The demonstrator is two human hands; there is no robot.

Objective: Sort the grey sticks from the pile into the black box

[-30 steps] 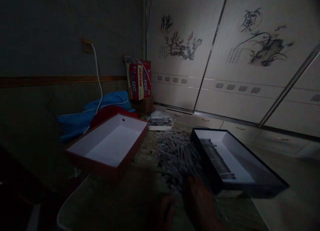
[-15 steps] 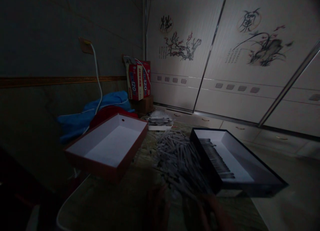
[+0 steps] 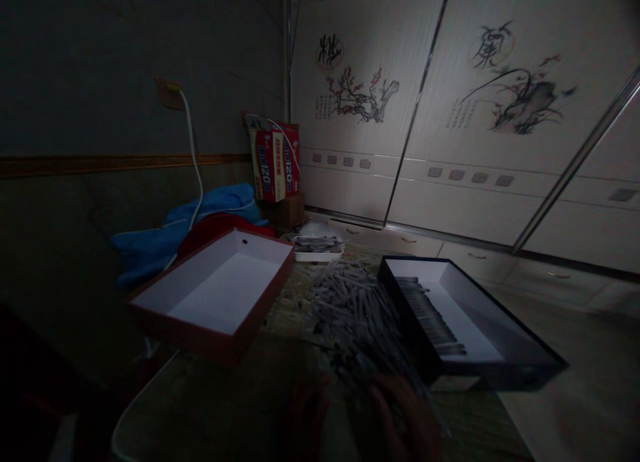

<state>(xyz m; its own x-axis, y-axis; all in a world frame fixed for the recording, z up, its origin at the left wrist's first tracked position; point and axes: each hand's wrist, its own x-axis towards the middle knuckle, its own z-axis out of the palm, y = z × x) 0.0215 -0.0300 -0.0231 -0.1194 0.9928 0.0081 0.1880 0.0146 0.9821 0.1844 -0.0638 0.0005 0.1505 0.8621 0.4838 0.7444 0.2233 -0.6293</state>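
A large heap of slim, pale pen-like sticks (image 3: pixel 357 305) with dark ends lies loose on the table (image 3: pixel 220 399). At its near end is my right hand (image 3: pixel 407 409), its fingers bent over the closest sticks; dimness and blur hide whether any are gripped. My left hand (image 3: pixel 309 409) is low and to the left of the heap, very dark, its fingers not readable. To the right, a dark-rimmed box (image 3: pixel 480 315) with a white inside holds a row of similar sticks (image 3: pixel 430 315) along its left side. A red-brown box (image 3: pixel 225 282) on the left shows a bare white bottom.
Behind the heap sits a white tray (image 3: pixel 319 254) with more sticks. Blue cloth (image 3: pixel 210 205) and a red-and-cream carton (image 3: pixel 276 162) are at the back left. A white cable (image 3: pixel 193 135) hangs from a wall socket. Pale sliding doors (image 3: pixel 350 189) close off the back.
My right hand has shifted slightly left and up, over the near end of the heap. My left hand stays nearly in place. The view has shifted a little; both boxes rest as before.
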